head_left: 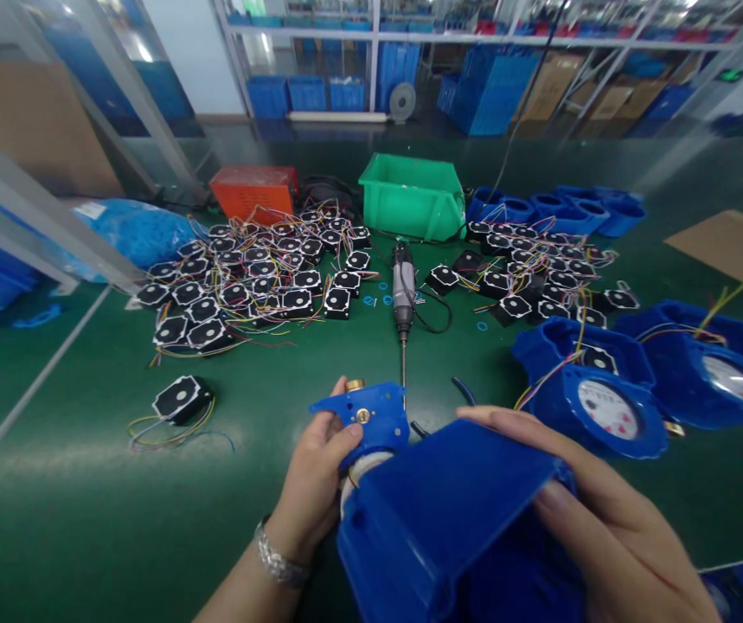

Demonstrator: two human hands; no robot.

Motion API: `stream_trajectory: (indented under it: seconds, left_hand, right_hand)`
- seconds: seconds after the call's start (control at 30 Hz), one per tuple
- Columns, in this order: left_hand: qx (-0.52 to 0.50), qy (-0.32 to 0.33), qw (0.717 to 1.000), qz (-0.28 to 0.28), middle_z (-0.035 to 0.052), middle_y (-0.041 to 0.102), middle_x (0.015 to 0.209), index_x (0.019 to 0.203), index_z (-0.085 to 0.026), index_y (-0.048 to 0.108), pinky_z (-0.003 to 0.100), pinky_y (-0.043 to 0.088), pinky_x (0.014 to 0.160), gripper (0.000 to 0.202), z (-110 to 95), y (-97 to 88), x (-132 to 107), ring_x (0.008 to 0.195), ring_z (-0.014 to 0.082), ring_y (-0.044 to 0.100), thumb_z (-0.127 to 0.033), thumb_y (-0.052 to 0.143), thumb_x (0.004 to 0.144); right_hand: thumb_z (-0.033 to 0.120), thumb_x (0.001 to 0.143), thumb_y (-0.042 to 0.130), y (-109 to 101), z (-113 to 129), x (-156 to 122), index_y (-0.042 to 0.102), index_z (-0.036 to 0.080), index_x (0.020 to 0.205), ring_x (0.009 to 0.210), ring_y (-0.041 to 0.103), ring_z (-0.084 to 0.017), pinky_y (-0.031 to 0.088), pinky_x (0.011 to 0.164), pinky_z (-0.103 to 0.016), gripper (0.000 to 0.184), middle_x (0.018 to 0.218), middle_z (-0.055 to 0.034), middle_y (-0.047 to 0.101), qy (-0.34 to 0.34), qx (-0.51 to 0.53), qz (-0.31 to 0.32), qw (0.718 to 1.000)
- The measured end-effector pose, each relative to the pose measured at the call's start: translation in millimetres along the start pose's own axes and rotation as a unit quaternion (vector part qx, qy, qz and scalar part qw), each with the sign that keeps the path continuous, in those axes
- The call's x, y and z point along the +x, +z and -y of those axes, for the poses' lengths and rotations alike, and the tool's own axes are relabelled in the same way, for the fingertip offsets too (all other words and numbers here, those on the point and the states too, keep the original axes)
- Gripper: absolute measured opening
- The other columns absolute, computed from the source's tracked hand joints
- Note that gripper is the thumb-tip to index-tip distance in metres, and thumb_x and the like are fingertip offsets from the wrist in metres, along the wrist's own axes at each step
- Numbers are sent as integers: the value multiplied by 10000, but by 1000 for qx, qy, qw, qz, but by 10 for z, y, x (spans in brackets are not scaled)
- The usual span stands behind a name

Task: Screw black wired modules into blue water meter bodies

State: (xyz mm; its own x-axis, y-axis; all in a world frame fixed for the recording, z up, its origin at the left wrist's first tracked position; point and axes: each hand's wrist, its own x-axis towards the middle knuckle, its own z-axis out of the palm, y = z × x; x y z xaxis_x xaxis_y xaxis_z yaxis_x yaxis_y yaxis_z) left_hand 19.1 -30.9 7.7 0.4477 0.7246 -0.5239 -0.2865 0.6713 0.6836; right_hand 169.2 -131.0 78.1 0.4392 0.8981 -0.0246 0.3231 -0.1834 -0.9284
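My left hand (pixel 319 472) is closed on a small blue plastic bracket (pixel 368 417) with a brass fitting in its middle, thumb on its face. My right hand (pixel 605 510) wraps over the top of a large blue plastic housing (pixel 449 510), which I hold tilted close to me. The bracket meets the housing's far end, where a white ring shows. An electric screwdriver (pixel 403 290) lies on the green table just beyond both hands, its bit pointing toward the bracket.
Black octagonal modules with coloured wires lie in heaps at left (pixel 247 268) and right (pixel 533 268); one lies alone (pixel 181 398). A green bin (pixel 413 195), an orange box (pixel 254 190) and blue meter housings (pixel 605 398) ring the work area.
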Motion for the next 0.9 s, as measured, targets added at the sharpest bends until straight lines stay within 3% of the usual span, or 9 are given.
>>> stream_trajectory:
  seconds: [0.13,0.2,0.37,0.53,0.6,0.73,0.8,0.9]
  left_hand:
    - [-52,0,999,6,80,539,1165,1306,-183,274,264,467,749,661,-12,13,-20,859,173,587,-160,558,710]
    - [-61,1,998,19,76,544,1152,1301,-198,286,287,474,732,639,6,-12,-13,835,179,590,-158,543,717]
    - [-69,1,998,5,64,591,1070,1287,-211,322,270,485,651,641,44,-61,41,727,158,596,-127,534,687]
    - [-80,13,997,-8,53,598,1075,1232,-205,418,271,482,691,607,67,-74,71,803,180,590,-109,524,642]
    - [-93,15,996,-2,49,599,1073,1207,-201,449,279,476,719,579,70,-83,73,848,191,583,-111,519,639]
    - [-123,5,992,22,64,591,1078,1221,-205,432,356,464,752,606,71,-117,86,885,240,573,-132,497,623]
    - [-132,-3,991,24,67,580,1098,1225,-205,426,374,454,771,625,65,-129,91,899,247,566,-132,488,607]
    - [-137,-5,990,19,67,584,1090,1220,-195,431,368,454,776,624,44,-129,84,894,239,564,-136,477,600]
  right_hand:
    - [520,755,483,-213,-159,72,516,247,1122,929,513,-127,470,625,-151,458,1066,-4,484,105,-23,-125,986]
    - [545,747,459,-295,-263,146,489,251,1153,945,503,-141,467,632,-182,503,1059,-8,487,118,-61,-162,978]
    - [573,737,346,-336,-455,270,536,214,1078,1003,459,-190,382,906,-374,530,1075,-11,470,49,-274,-73,958]
    - [527,768,244,-176,-586,371,503,181,1098,926,499,-172,429,834,-350,544,1034,-24,492,76,-316,12,946]
    - [506,798,255,-139,-538,354,474,166,1141,992,474,-181,413,871,-354,529,1088,-26,465,26,-350,-2,937]
    - [409,857,347,-119,-156,157,458,201,1127,1097,403,-142,375,944,-286,358,1185,-7,385,-177,-367,-56,911]
    - [366,841,421,-97,73,41,496,221,1046,1058,430,-112,409,898,-226,263,1150,-7,411,-238,-328,-10,914]
    - [415,829,437,-17,319,-81,538,267,946,942,485,-42,456,752,-111,214,1004,29,489,-311,-200,137,919]
